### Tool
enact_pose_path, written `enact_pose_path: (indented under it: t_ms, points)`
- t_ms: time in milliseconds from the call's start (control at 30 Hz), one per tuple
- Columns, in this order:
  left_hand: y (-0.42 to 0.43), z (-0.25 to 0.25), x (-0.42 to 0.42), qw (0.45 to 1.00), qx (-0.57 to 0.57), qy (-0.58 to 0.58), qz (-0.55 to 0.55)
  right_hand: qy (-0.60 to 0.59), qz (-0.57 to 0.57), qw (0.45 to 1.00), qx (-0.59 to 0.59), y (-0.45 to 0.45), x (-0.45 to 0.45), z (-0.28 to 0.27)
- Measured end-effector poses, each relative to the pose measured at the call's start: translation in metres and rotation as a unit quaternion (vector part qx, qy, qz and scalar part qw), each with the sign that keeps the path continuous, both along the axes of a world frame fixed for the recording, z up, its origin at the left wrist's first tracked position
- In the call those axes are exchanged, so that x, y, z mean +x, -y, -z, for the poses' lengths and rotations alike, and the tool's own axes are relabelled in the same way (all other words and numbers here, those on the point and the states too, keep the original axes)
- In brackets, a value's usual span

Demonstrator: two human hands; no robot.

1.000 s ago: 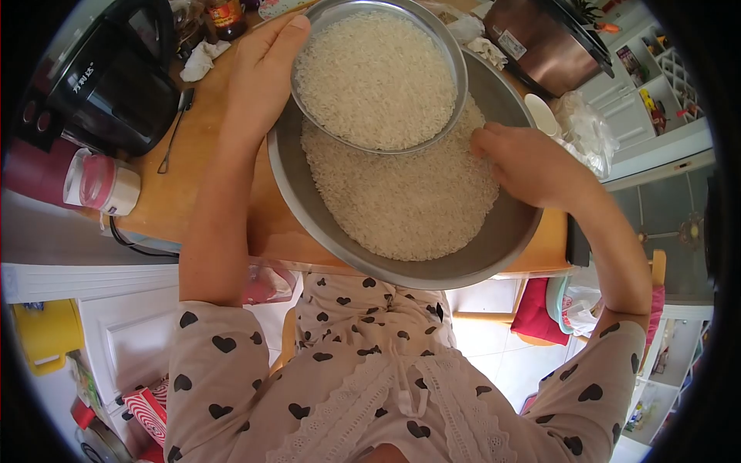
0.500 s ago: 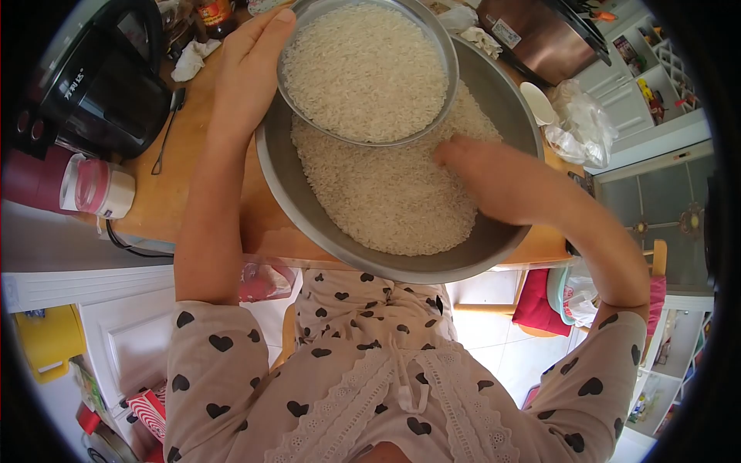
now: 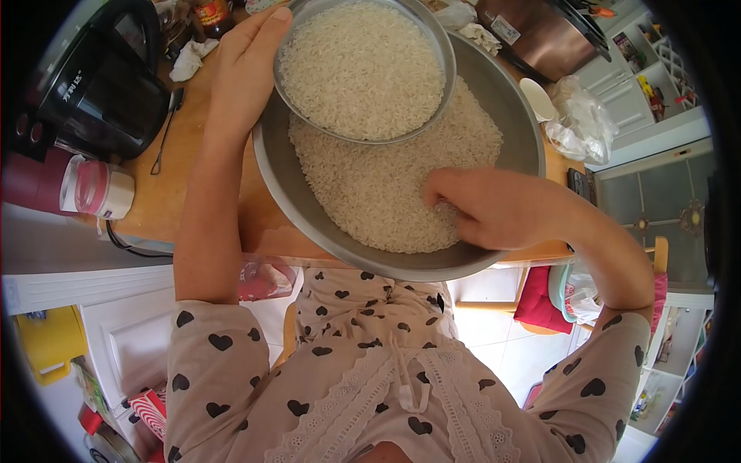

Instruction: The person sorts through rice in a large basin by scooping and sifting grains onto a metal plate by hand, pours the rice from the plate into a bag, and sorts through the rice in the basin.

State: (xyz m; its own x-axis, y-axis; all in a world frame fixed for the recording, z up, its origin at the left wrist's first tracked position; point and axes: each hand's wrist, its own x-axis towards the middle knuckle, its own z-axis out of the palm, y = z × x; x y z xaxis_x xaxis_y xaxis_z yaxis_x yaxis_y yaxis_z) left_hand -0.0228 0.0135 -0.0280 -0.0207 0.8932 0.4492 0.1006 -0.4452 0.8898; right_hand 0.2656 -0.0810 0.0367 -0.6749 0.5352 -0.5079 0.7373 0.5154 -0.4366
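A smaller metal bowl (image 3: 441,108) full of white rice (image 3: 356,73) is tilted over the far side of a big steel basin (image 3: 282,193). My left hand (image 3: 245,65) grips the smaller bowl by its left rim, thumb on the edge and fingers hidden beneath. Loose rice (image 3: 370,197) is spread over the basin's bottom. Low over the right part of this rice, my right hand (image 3: 498,204) has its fingers curled together, with the tips at the grains. Whatever is between those fingertips is too small to make out.
On the wooden table (image 3: 255,204), a black electric kettle (image 3: 100,92), a long-handled utensil (image 3: 167,131) and a jar (image 3: 104,189) stand or lie at left. A copper-coloured cooker (image 3: 532,38), a white cup (image 3: 538,100) and a plastic bag (image 3: 583,119) are at right.
My right hand has moved toward me and slightly left over the rice in the basin. My left hand and the smaller bowl have barely shifted.
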Motion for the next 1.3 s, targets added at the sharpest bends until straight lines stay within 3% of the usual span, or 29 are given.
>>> enact_pose_path:
  t_ms: [300, 400, 500, 600, 733, 833, 1000, 1033, 1167, 1300]
  points:
    - [0.005, -0.005, 0.009, 0.997, 0.032, -0.034, -0.054, -0.109, 0.021, 0.981, -0.159, -0.004, -0.041, 0.011]
    - [0.005, -0.004, 0.011, 1.0, 0.024, 0.005, -0.018, -0.163, 0.15, 0.88, -0.421, -0.009, -0.041, 0.021]
    - [0.006, -0.005, 0.01, 1.0, 0.027, 0.011, 0.001, -0.206, 0.257, 0.796, -0.508, -0.017, -0.035, 0.017]
    - [0.01, -0.007, 0.014, 1.0, 0.017, 0.015, -0.011, -0.222, 0.268, 0.788, -0.508, -0.024, -0.027, 0.004]
    - [0.011, -0.01, 0.015, 0.999, 0.022, -0.001, -0.038, -0.238, 0.185, 0.864, -0.404, -0.043, -0.023, -0.028]
    - [0.008, -0.007, 0.016, 0.999, 0.025, 0.015, -0.029, -0.285, 0.15, 0.891, -0.32, -0.063, -0.027, -0.042]
    - [0.008, -0.007, 0.015, 0.999, 0.027, 0.003, -0.025, -0.439, 0.151, 0.859, -0.214, -0.085, -0.053, -0.059]
    - [0.008, -0.007, 0.014, 0.999, 0.029, 0.001, -0.022, -0.438, 0.117, 0.87, -0.194, -0.099, -0.052, -0.062]
    - [0.011, -0.009, 0.016, 0.998, 0.026, -0.011, -0.049, -0.446, 0.237, 0.839, -0.202, -0.098, -0.054, -0.095]
    - [0.01, -0.009, 0.015, 0.998, 0.024, -0.012, -0.051, -0.476, 0.174, 0.837, -0.205, -0.103, -0.037, -0.096]
